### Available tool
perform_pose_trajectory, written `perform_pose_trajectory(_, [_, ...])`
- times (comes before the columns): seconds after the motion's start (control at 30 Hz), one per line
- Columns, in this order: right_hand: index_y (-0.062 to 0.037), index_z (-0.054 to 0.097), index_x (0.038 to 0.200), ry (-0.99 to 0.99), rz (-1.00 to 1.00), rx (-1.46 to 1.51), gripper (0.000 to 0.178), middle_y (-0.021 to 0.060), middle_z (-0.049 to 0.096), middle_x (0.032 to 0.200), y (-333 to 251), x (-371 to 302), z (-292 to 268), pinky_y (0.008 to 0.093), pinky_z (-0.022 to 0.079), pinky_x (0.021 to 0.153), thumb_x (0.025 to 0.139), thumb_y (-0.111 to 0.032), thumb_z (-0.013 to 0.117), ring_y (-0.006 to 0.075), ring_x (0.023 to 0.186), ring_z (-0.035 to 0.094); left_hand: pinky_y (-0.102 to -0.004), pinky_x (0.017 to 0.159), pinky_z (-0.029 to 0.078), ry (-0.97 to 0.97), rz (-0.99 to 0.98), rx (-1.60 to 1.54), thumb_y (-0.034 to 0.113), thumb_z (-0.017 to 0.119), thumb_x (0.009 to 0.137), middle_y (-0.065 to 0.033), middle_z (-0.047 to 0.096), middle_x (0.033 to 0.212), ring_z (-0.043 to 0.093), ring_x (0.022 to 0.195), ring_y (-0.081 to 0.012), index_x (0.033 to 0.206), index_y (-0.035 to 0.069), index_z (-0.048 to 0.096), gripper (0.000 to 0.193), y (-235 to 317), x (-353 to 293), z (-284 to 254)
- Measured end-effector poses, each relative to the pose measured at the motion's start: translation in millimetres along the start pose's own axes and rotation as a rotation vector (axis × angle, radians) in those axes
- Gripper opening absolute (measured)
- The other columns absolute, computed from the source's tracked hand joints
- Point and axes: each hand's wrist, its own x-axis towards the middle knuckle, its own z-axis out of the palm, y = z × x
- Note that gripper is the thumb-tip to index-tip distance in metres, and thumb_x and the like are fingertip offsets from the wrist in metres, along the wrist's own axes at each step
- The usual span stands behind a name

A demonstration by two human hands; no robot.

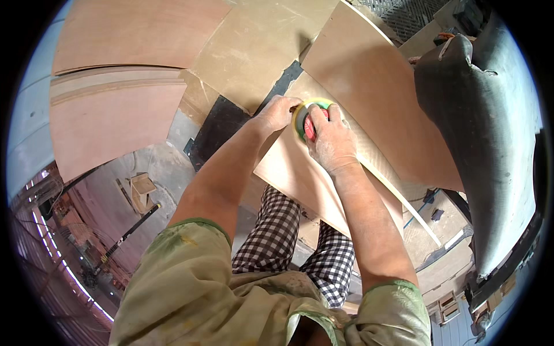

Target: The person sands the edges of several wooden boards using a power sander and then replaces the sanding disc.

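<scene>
Pale green shirt (190, 288) and checked trousers (277, 236) below, both hands up on a wooden board (300, 173).

The right hand (330, 138) presses, fingers wrapped, on a round green-rimmed sander (304, 118) with a red top; the left hand (278, 112) sits at its nine o'clock, apparently gripping the sander's edge. A grey bag (485, 132) hangs at three o'clock.

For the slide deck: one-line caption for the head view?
Both hands, left hand and right hand, press a round green-and-red sander onto a plywood sheet over checked trousers.
</scene>
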Motion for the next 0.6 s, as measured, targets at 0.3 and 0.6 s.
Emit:
perform_pose_trajectory(0.3, [-0.0192,0.05,0.117,0.108,0.216,0.02,0.053,0.014,0.047,0.111,84,-98,-8,0.046,0.052,0.069,0.069,-0.02,0.073,0.0344,0.093,0.059,-0.0353,0.076,0.049,-0.072,-0.067,-0.114,0.016,0.074,0.073,-0.0139,0.066,0.087,0.063,0.083,-0.0276,0.1,0.01,0.066,0.029,4,-1,5])
perform_pose_trajectory(0.6, [-0.0233,0.046,0.115,0.058,0.218,0.123,0.055,0.0141,0.047,0.118,46,-52,-4,0.0462,0.053,0.073,0.068,-0.019,0.073,0.0366,0.096,0.058,-0.0321,0.073,0.049,-0.098,0.033,0.123,0.015,0.072,0.074,-0.0114,0.067,0.083,0.064,0.077,-0.021,0.096,0.003,0.064,0.026,16,12,-7])
